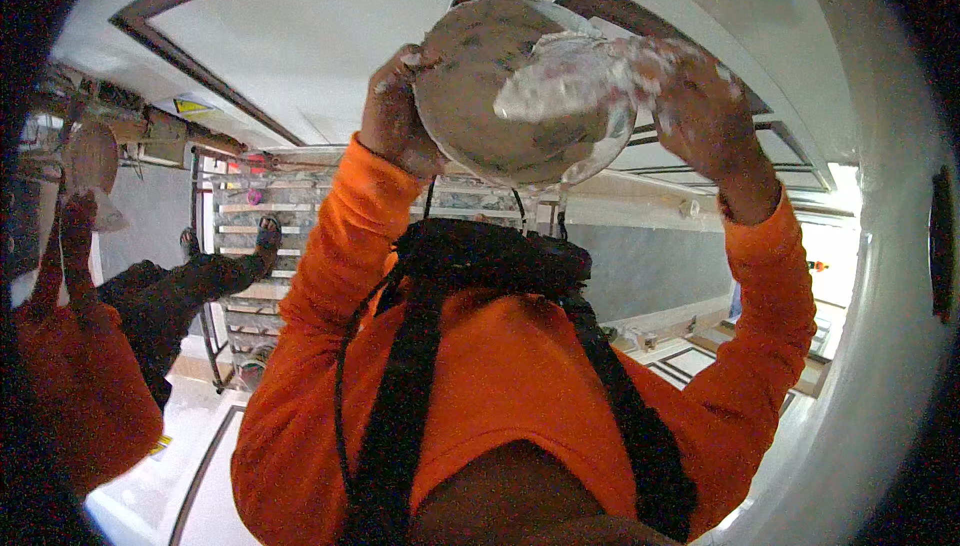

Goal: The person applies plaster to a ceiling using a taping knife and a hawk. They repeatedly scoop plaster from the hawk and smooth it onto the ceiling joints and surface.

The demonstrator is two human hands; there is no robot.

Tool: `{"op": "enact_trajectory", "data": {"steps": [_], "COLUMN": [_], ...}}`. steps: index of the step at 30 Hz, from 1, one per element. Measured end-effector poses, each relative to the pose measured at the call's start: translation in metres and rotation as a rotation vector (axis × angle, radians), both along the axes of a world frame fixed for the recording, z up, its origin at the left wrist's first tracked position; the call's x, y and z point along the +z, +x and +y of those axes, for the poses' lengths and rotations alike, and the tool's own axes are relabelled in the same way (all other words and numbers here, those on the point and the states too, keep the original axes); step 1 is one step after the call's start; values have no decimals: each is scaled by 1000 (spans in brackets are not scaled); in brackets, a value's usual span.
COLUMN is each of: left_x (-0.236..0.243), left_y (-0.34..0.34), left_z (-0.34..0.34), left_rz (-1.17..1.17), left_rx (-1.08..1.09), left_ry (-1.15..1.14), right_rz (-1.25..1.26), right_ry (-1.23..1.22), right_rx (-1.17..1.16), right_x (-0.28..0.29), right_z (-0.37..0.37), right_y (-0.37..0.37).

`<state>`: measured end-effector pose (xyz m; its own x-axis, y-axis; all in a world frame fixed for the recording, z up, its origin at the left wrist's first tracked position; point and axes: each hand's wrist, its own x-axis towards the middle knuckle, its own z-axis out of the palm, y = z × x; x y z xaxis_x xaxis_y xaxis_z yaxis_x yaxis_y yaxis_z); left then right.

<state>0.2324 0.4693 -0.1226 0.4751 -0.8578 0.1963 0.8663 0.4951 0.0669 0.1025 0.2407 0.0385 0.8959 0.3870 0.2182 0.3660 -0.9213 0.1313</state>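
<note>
My left hand grips the left edge of a shallow round dish, its thumb up at the rim. The dish is brownish grey and smeared, with white paste along its right and lower edge. Over the right part of the dish is my right hand, its fingers coated in thick white paste. Those fingers are curled around a pale, elongated, paste-covered thing that lies across the dish. The paste hides what kind of thing it is.
At the far left, a co-worker in orange holds a similar round dish. Below is a slatted platform with a sandalled foot on it. White panels with dark trim are overhead; a pale curved surface stands at right.
</note>
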Motion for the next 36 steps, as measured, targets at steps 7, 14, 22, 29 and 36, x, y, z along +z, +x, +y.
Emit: {"op": "enact_trajectory", "data": {"steps": [7, 14, 22, 29, 36], "left_x": [7, 21, 15, 8, -1], "left_y": [7, -18, -19, -11, -1], "left_z": [11, 17, 10, 16, 9], "left_rz": [-83, -21, -4, 18, -16], "left_rx": [108, 142, 125, 81, 236], "left_ry": [87, 213, 13, 63, 279], "right_rz": [-108, -210, -241, -290, -158], "right_ry": [0, -12, -66, -229, 4], "right_rx": [193, 159, 148, 34, -765], "right_x": [-28, -33, -25, -16, 29], "right_z": [-16, -26, -41, -73, -72], "right_y": [-38, -60, -81, -98, -92]}}
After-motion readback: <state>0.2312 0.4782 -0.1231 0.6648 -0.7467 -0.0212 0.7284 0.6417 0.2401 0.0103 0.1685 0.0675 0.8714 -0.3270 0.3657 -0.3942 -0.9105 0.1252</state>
